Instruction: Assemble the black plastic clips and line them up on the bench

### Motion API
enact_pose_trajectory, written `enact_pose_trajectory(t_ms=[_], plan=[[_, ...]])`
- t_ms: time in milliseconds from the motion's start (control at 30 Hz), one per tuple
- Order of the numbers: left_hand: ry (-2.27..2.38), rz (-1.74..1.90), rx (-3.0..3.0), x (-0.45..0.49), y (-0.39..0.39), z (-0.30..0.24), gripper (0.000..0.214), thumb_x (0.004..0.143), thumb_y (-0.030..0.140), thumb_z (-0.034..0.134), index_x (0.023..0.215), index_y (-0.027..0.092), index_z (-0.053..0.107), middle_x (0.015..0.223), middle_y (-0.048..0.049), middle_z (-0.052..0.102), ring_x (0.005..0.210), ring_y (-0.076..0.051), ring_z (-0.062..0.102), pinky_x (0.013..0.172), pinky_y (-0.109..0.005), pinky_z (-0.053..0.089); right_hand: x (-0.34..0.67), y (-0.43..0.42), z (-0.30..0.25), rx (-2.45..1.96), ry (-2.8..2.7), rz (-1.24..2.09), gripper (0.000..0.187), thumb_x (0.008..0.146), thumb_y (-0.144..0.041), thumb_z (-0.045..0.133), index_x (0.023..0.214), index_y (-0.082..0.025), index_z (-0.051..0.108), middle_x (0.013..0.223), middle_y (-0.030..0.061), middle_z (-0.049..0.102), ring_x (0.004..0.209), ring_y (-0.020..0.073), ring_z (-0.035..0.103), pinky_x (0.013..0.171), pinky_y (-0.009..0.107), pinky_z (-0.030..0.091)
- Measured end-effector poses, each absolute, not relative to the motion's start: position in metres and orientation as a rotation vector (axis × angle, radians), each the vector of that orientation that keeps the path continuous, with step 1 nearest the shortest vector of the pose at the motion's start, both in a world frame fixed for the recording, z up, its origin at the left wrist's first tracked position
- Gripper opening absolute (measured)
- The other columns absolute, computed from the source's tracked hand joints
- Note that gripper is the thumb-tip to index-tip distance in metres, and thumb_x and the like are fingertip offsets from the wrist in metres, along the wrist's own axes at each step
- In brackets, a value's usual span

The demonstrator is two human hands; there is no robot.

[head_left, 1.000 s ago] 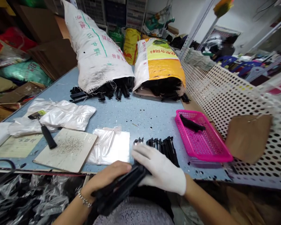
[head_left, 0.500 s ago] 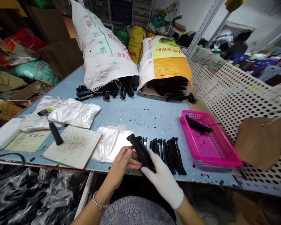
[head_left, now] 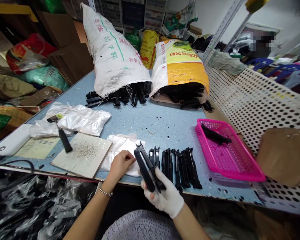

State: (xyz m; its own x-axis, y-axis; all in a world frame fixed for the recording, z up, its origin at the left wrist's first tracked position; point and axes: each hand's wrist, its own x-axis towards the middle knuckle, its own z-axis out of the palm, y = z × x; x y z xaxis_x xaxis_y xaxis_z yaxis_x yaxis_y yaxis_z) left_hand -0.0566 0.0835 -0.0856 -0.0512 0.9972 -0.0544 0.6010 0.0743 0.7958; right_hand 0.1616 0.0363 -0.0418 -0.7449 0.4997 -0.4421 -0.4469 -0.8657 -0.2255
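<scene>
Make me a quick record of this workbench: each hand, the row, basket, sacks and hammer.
Left hand: bare, by the white plastic bags
Right hand: white-gloved, holding black parts
Row: more black parts, on the blue table
Pink basket: black piece inside
White sack, orange-yellow sack: at the back, mouths spilling black parts
Hammer: handle end on the pale board

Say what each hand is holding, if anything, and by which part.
Right hand: a long black item, held by its lower, nearer end. Left hand: at the plastic bags; whether it grips anything can't be told.
</scene>
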Motion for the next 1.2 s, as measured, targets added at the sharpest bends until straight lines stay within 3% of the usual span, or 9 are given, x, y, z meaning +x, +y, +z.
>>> enact_pose_trajectory(t_ms=[167, 300, 433, 600, 867, 967, 1033, 1133, 1200], plan=[[1.661, 0.941, 1.524, -0.072, 0.078, -0.082, 0.02, 0.084, 0.033, 0.058, 0.07, 0.019, 0.062, 0.074, -0.0008, 0.062, 0.07, -0.016, 0.06, 0.066, -0.025, 0.046, 0.148, 0.032, -0.051, -1.088, -0.342, 2.246, 0.047, 0.086, -0.056, 0.065, 0.101, -0.012, 0.06, 0.078, 0.0049, 0.064, 0.055, 0.0089, 0.06, 0.048, 0.016, 0.047], [1.672, 1.024, 1.527, -0.074, 0.073, -0.086, 0.017, 0.084, 0.031, 0.059, 0.074, 0.018, 0.065, 0.091, -0.0053, 0.067, 0.079, -0.017, 0.064, 0.071, -0.027, 0.05, 0.16, 0.033, -0.043, -1.211, -0.652, 1.979, 0.043, 0.085, -0.056, 0.067, 0.095, -0.015, 0.06, 0.076, 0.0022, 0.061, 0.059, 0.0126, 0.062, 0.047, 0.019, 0.044], [1.696, 1.066, 1.612, -0.066, 0.072, -0.092, 0.012, 0.086, 0.02, 0.053, 0.087, 0.018, 0.064, 0.106, -0.0087, 0.066, 0.088, -0.019, 0.065, 0.078, -0.031, 0.053, 0.162, 0.038, -0.037, -1.126, -0.671, 2.162, 0.049, 0.087, -0.06, 0.059, 0.094, -0.012, 0.063, 0.081, 0.0075, 0.065, 0.055, 0.0138, 0.063, 0.043, 0.02, 0.045], [1.717, 1.031, 1.798, -0.07, 0.073, -0.09, 0.035, 0.086, 0.009, 0.043, 0.106, 0.02, 0.069, 0.125, -0.0122, 0.064, 0.121, -0.028, 0.056, 0.105, -0.048, 0.043, 0.164, 0.045, -0.043, -1.202, -0.367, 2.303, 0.04, 0.088, -0.049, 0.061, 0.099, -0.01, 0.064, 0.08, 0.0084, 0.068, 0.05, 0.0111, 0.063, 0.046, 0.018, 0.051], [1.666, 0.957, 2.12, -0.077, 0.072, -0.073, 0.054, 0.092, 0.008, 0.038, 0.144, 0.02, 0.044, 0.143, -0.0134, 0.051, 0.131, -0.025, 0.051, 0.108, -0.042, 0.045, 0.164, 0.059, -0.053, -1.022, -0.072, 2.609, 0.041, 0.093, -0.048, 0.052, 0.102, -0.009, 0.061, 0.078, 0.0091, 0.069, 0.046, 0.0099, 0.062, 0.039, 0.014, 0.048], [1.414, 0.917, 2.289, -0.064, 0.052, -0.061, 0.061, 0.09, 0.003, 0.035, 0.148, 0.022, 0.037, 0.144, -0.0137, 0.05, 0.134, -0.024, 0.048, 0.11, -0.044, 0.045, 0.155, 0.068, -0.056, -0.898, -0.046, 2.672, 0.041, 0.094, -0.05, 0.05, 0.102, -0.011, 0.061, 0.08, 0.0091, 0.069, 0.046, 0.009, 0.06, 0.038, 0.015, 0.047], [1.315, 0.89, 2.311, -0.056, 0.037, -0.057, 0.057, 0.09, 0.002, 0.035, 0.142, 0.023, 0.046, 0.14, -0.0128, 0.053, 0.128, -0.023, 0.053, 0.104, -0.041, 0.05, 0.151, 0.074, -0.055, -0.842, -0.045, 2.63, 0.038, 0.095, -0.047, 0.049, 0.1, -0.012, 0.062, 0.078, 0.0076, 0.069, 0.046, 0.0087, 0.058, 0.038, 0.015, 0.047], [1.52, 0.874, 2.265, -0.055, 0.025, -0.059, 0.05, 0.088, 0.001, 0.037, 0.126, 0.024, 0.059, 0.139, -0.0139, 0.052, 0.118, -0.026, 0.06, 0.094, -0.043, 0.056, 0.15, 0.075, -0.053, -0.902, -0.089, 2.522, 0.038, 0.094, -0.048, 0.053, 0.1, -0.012, 0.062, 0.075, 0.0069, 0.068, 0.046, 0.0091, 0.058, 0.038, 0.015, 0.046], [1.695, 0.88, 2.256, -0.058, 0.023, -0.063, 0.059, 0.085, -0.002, 0.035, 0.136, 0.023, 0.052, 0.145, -0.0164, 0.048, 0.123, -0.031, 0.056, 0.096, -0.049, 0.054, 0.151, 0.073, -0.053, -0.96, -0.135, 2.475, 0.041, 0.091, -0.051, 0.056, 0.101, -0.011, 0.063, 0.076, 0.0076, 0.068, 0.045, 0.0091, 0.058, 0.037, 0.015, 0.043]])
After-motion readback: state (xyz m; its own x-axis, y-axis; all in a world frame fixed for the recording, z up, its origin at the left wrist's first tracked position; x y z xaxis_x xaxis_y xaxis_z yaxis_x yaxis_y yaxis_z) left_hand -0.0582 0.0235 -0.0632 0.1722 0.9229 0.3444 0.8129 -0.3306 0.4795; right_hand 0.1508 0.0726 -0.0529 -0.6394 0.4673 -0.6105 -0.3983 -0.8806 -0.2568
